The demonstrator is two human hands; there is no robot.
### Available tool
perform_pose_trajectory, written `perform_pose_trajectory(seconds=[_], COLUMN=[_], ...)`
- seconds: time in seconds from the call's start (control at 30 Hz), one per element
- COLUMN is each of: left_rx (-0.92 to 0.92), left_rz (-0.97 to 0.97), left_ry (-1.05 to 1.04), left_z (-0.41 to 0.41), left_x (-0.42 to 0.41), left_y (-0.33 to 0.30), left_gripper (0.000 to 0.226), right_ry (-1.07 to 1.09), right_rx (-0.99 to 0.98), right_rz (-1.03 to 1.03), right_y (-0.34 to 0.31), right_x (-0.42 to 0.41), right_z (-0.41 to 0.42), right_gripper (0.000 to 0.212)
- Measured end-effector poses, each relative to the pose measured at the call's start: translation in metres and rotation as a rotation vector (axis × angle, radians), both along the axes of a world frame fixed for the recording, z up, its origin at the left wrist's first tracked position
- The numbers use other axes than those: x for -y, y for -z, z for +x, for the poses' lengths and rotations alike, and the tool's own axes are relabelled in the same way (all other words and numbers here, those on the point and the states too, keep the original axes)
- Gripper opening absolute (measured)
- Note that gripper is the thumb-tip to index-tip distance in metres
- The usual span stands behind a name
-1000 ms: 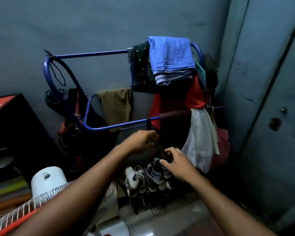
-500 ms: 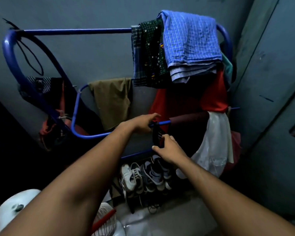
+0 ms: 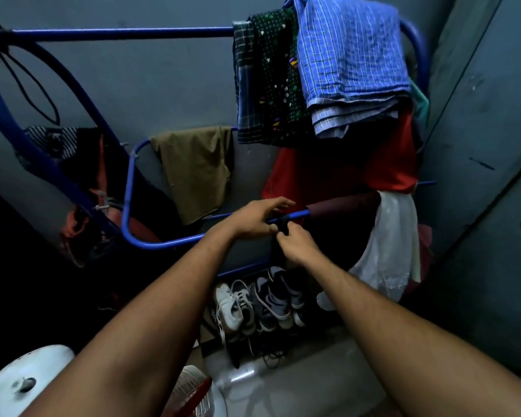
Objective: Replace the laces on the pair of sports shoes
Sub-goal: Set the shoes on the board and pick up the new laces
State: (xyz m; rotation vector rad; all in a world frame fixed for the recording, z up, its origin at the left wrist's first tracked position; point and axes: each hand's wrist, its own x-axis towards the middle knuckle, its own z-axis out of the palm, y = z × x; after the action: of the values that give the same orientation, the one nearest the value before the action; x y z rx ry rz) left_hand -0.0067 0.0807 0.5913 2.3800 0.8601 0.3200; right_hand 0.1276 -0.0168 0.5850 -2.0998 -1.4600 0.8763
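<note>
Black laces [image 3: 278, 251] hang as a dark bundle over the lower blue rail [image 3: 169, 243] of a clothes rack. My left hand [image 3: 257, 219] reaches over the rail, thumb below and fingers above, and pinches the bundle where it loops over the bar. Just beneath, my right hand [image 3: 298, 246] pinches the hanging part. On the floor under the rack stand a white pair of sports shoes [image 3: 232, 307] and a grey-and-dark pair [image 3: 278, 299], toes down. Loose lace ends trail below them.
The rack carries a blue checked shirt [image 3: 349, 55], a dotted dark cloth [image 3: 271, 85], an olive cloth [image 3: 199, 170], red garments [image 3: 388, 164] and a white plastic bag [image 3: 394, 245]. A white fan [image 3: 27, 383] stands at lower left. A grey door [image 3: 487, 176] closes the right side.
The view has closed in on the rack. My right hand rose from near the shoes to the black bundle on the rail, and my left hand settled over the rail beside it.
</note>
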Motion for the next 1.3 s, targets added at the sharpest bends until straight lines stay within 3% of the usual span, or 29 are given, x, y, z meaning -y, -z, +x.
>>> perform_pose_trajectory(seconds=[0.07,0.3,0.4,0.53,0.67,0.8,0.93,1.0,1.13,1.3], left_rx=[-0.012,0.034,0.091,0.095,0.056,-0.06,-0.141,-0.144,-0.169,-0.253], left_rz=[0.042,0.487,0.521,0.386,0.278,0.114,-0.143,-0.138,-0.162,-0.188], left_ry=[0.041,-0.085,-0.031,0.025,0.112,0.256,0.378,0.414,0.507,0.637], left_z=[-0.001,0.009,0.023,0.054,0.095,0.154,0.204,0.227,0.274,0.312], left_x=[0.003,0.024,0.038,0.059,0.097,0.175,0.264,0.305,0.401,0.499], left_y=[-0.003,-0.009,-0.038,-0.089,-0.137,-0.151,-0.14,-0.126,-0.08,-0.03], left_gripper=[0.07,0.027,0.027,0.009,0.008,0.008,0.011,0.012,0.01,0.015], right_ry=[-0.001,0.035,0.042,0.054,0.045,0.179,0.378,0.464,0.573,0.708], right_rx=[-0.043,-0.178,-0.272,-0.469,-0.624,-0.743,-0.886,-0.965,-1.094,-1.202], right_rz=[-0.009,0.043,0.135,0.226,0.283,0.329,0.421,0.485,0.521,0.526], right_y=[-0.001,-0.024,-0.045,-0.083,-0.106,-0.086,-0.049,-0.03,0.006,0.042], right_x=[0.003,0.026,0.041,0.072,0.127,0.209,0.3,0.346,0.452,0.549], right_z=[0.0,0.013,0.026,0.053,0.093,0.14,0.168,0.178,0.195,0.199], right_gripper=[0.042,0.032,0.029,0.022,0.019,0.023,0.015,0.019,0.053,0.039])
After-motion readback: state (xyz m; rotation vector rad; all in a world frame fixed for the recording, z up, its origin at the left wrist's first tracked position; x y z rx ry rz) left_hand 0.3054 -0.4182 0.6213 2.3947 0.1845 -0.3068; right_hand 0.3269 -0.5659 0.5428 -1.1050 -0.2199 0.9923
